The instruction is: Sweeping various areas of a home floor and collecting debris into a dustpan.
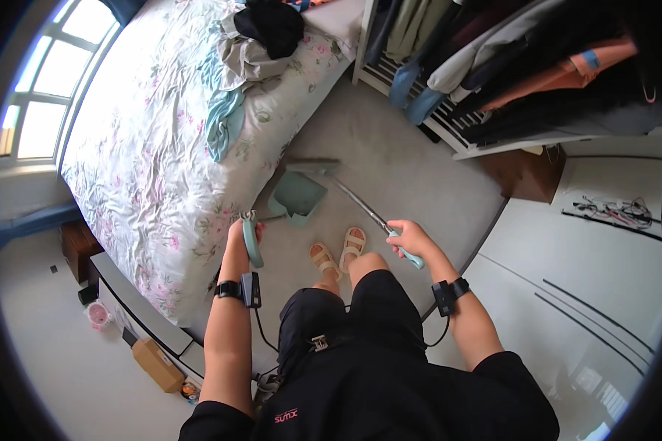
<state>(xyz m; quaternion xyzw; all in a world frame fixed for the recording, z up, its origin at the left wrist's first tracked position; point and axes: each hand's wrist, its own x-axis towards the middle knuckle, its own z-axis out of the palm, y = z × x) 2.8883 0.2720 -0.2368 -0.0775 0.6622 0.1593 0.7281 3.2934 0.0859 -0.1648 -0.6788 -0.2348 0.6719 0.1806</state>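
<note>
My left hand (249, 229) grips the upper end of a green dustpan's handle (252, 242), beside the bed's edge. The long handle leads down to the green dustpan (298, 193), which rests on the grey floor by the bed. In my right hand (411, 238) is the pale green grip of a broom, whose metal shaft (358, 199) slants down and away to the left. The broom head (312, 166) lies on the floor just beyond the dustpan, close to the bed. Whether any dirt sits in the pan I cannot tell.
A bed with a floral cover (160, 132) stands on the left, with clothes (248, 55) heaped on it. An open clothes rack (441, 132) full of garments is at the upper right. White cabinets (507, 259) line the right side. My sandalled feet (336, 253) stand behind the dustpan.
</note>
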